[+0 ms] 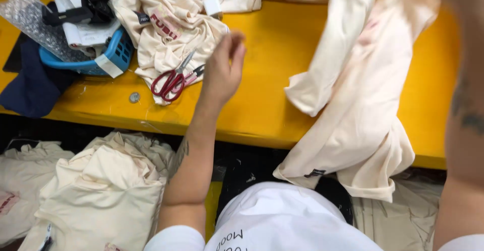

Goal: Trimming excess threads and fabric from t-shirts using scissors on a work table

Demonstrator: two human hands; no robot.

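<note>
1. Cream garment [358, 105] hangs over the near edge of the yellow counter [272, 79], its upper part lifted toward the top right of the view and its lower hem drooping below the counter edge.
2. We cannot see our right hand; only the right forearm [464, 130] shows at the far right, just beside the garment, so we cannot tell how that grip stands or whether it holds the cloth.
3. Our left hand [222, 72] hovers above the counter, left of the garment and apart from it, with fingertips [233, 39] pinched narrowly together; whether something thin sits between them we cannot tell.
4. Red-handled scissors [174, 82] lie just left of that hand, resting on another cream shirt [166, 29] with red lettering that is spread on the counter.
5. A blue basket [113, 54] stands further left of the scissors, holding papers and a black item, with a dark navy cloth [33, 87] beside it at the counter's left end.
6. A small round coin-like disc [134, 97] lies on the counter between the basket and the scissors.
7. A white tag with thin cord [212, 1] rests on folded cream cloth at the back of the counter, beyond our left hand.
8. Below the counter's near edge, left of our left arm, more cream garments [101, 190] are heaped.
</note>
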